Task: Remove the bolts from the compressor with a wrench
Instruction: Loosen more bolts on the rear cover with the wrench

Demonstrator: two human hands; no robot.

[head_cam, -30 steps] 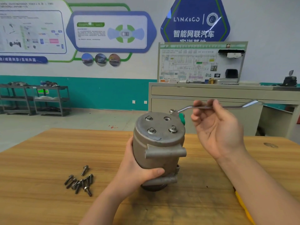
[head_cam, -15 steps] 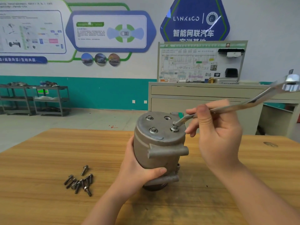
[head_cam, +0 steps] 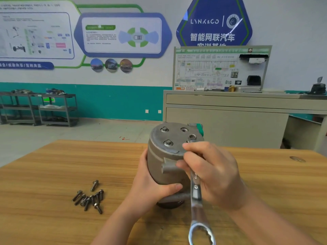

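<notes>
1. While it stands upright near the middle of the wooden bench (head_cam: pixel 53 165), the grey metal compressor (head_cam: pixel 166 156) shows its round top to the camera.
2. On that top, two bolts (head_cam: pixel 168 142) sit in their holes on the left side, and one hole at the back is bare.
3. At the right edge of the top, the far ring end of the wrench (head_cam: pixel 196 195) sits over a fourth spot; I cannot tell if a bolt is under it.
4. The left hand (head_cam: pixel 152 188) wraps around the side of the compressor, with the thumb pressed across its front.
5. The right hand (head_cam: pixel 212 174) grips the shiny wrench, fingers curled over the handle just beside the compressor top.
6. The wrench handle slants down toward the camera, and its near ring end hangs over the front of the bench.
7. A little green part (head_cam: pixel 200 129) pokes out at the back of the compressor.
8. To the left of the compressor, well apart from it, a small heap of loose bolts (head_cam: pixel 90 198) lies on the bench.
9. Behind the bench stands a long beige cabinet (head_cam: pixel 230 121) with a wiring board (head_cam: pixel 221 68) on top.
10. Far back on the left, dark metal shelves (head_cam: pixel 39 108) stand against a teal and white wall with posters (head_cam: pixel 122 34).
</notes>
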